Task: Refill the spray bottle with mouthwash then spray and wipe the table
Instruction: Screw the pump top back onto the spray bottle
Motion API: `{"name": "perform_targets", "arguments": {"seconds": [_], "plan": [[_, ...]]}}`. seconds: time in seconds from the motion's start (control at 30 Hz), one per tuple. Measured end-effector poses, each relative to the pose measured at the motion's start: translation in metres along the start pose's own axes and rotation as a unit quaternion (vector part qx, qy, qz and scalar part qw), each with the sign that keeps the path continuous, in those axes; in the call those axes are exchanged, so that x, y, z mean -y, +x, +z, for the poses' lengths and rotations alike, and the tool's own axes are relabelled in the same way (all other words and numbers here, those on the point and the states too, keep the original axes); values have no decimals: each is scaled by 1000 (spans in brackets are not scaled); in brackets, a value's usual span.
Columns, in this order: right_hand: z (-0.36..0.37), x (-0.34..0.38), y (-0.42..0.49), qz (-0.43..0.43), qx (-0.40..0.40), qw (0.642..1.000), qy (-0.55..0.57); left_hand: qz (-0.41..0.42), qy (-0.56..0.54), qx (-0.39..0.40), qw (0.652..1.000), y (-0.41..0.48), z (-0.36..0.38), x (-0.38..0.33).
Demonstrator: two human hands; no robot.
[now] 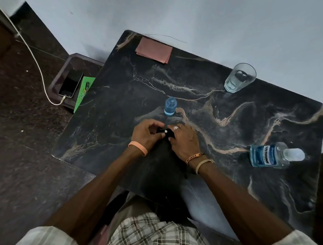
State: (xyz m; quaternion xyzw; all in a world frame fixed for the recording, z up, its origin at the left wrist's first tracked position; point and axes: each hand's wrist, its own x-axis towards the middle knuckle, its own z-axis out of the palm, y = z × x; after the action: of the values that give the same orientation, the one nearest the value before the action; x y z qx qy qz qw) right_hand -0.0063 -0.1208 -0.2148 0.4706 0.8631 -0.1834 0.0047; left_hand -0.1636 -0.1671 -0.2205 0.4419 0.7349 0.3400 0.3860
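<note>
A small clear spray bottle body (pixel 170 106) with blue liquid stands open-topped on the dark marbled table (pixel 251 117), just beyond my hands. Both hands meet over a small black part with a white tip (pixel 165 132), likely the spray head. My left hand (pixel 148 133) pinches it from the left, and my right hand (pixel 184 140) holds it from the right. The Listerine mouthwash bottle (pixel 270 155) lies on its side at the right, clear cap on. A folded pink cloth (pixel 154 50) lies at the table's far edge.
A clear drinking glass (pixel 239 78) with some water stands at the far right of the table. Left of the table, a stool (pixel 59 79) holds a phone (pixel 71 85) on a white charging cable and a green booklet (pixel 84 91). A wall lies behind.
</note>
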Motion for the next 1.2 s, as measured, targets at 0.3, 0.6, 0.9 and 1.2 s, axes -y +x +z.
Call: {"name": "perform_targets", "arguments": {"seconds": [0.3, 0.6, 0.9, 1.2], "plan": [[-98, 37, 17, -13, -120, 961, 248, 118, -207, -36, 971, 13, -62, -99], [-174, 54, 48, -4, -182, 927, 327, 219, -154, -94, 959, 34, -96, -182], [-168, 45, 53, 7, -176, 931, 318, 201, -127, -95, 967, 41, -84, -181], [-147, 40, 52, 7, -173, 935, 310, 181, -89, -107, 974, 44, -68, -158]]}}
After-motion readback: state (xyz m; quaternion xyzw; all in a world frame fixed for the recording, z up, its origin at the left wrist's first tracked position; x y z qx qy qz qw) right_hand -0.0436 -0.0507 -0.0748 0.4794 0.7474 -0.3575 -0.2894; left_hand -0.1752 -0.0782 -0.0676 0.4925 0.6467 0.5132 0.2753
